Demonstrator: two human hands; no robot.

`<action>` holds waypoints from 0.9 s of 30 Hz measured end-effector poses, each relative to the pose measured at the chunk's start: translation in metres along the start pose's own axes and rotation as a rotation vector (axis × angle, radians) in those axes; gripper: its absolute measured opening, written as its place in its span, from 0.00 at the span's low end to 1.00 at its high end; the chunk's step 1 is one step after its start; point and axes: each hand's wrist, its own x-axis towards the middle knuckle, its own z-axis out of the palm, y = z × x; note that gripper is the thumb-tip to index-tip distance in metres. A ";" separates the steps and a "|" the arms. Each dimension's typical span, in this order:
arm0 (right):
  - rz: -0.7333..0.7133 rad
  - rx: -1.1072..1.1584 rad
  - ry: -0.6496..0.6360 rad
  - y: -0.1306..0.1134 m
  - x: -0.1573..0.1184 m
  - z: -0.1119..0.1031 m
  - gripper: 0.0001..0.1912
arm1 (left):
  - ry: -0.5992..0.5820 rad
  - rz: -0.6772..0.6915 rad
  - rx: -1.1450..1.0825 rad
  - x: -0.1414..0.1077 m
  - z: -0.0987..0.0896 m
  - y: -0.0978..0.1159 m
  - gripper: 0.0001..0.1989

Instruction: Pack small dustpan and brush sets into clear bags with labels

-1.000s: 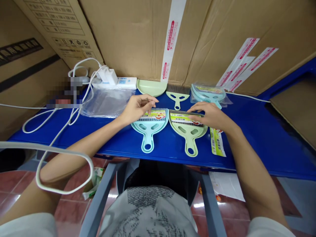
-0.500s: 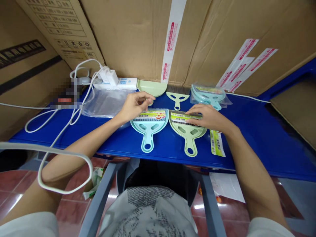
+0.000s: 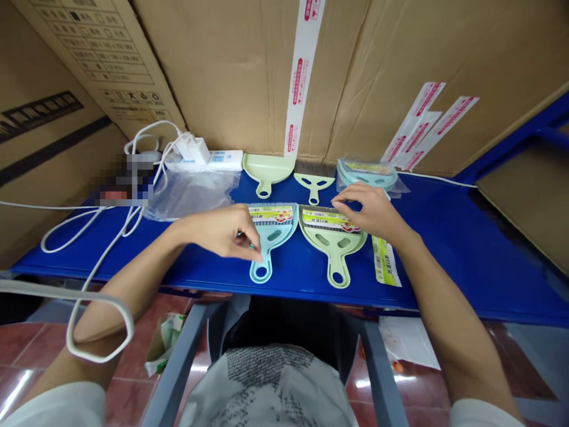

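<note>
A light blue dustpan (image 3: pixel 279 234) with a blue-bristled brush and a printed label nested in it lies at the front of the blue table. My left hand (image 3: pixel 229 231) is over its left side, fingers curled and thumb tip beside the handle; anything between the fingertips is hidden. Right of it lies a green dustpan (image 3: pixel 336 247) holding a dark-bristled brush with a label (image 3: pixel 331 220) across the bristles. My right hand (image 3: pixel 367 207) hovers at the upper right of this set, thumb and fingertips pinched together, nothing visible between them.
Behind are a green dustpan (image 3: pixel 268 170), a green brush (image 3: pixel 313 179) and a bagged blue set (image 3: pixel 368 175). Clear bags (image 3: pixel 191 193), a power strip (image 3: pixel 226 160) and white cables lie left. A loose label (image 3: pixel 386 262) lies right. Cardboard (image 3: pixel 249 77) stands behind the table.
My left hand has come nearer, from above the blue dustpan to beside its handle. My right hand has lifted off the green set's label, exposing more of it. The view has shifted slightly.
</note>
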 end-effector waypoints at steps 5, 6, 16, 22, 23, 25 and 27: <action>-0.001 0.011 0.033 0.002 -0.002 -0.001 0.16 | -0.017 0.075 0.404 -0.012 0.033 0.033 0.19; 0.000 0.016 0.039 0.002 -0.002 -0.001 0.16 | 0.032 0.068 0.489 -0.017 0.042 0.038 0.21; -0.034 0.017 0.070 0.000 -0.002 0.000 0.16 | 0.683 -0.257 0.702 -0.043 0.148 0.046 0.13; -0.036 0.017 0.085 -0.002 -0.001 -0.001 0.16 | 0.954 -0.279 0.670 -0.034 0.180 0.049 0.05; -0.037 0.018 0.089 -0.002 -0.001 -0.001 0.16 | 0.971 -0.263 0.670 -0.035 0.181 0.051 0.04; -0.033 0.026 0.099 -0.002 0.000 0.000 0.16 | 1.003 -0.220 0.662 -0.037 0.183 0.056 0.03; -0.024 0.048 0.117 -0.004 0.001 0.001 0.16 | 1.054 -0.179 0.658 -0.043 0.185 0.060 0.04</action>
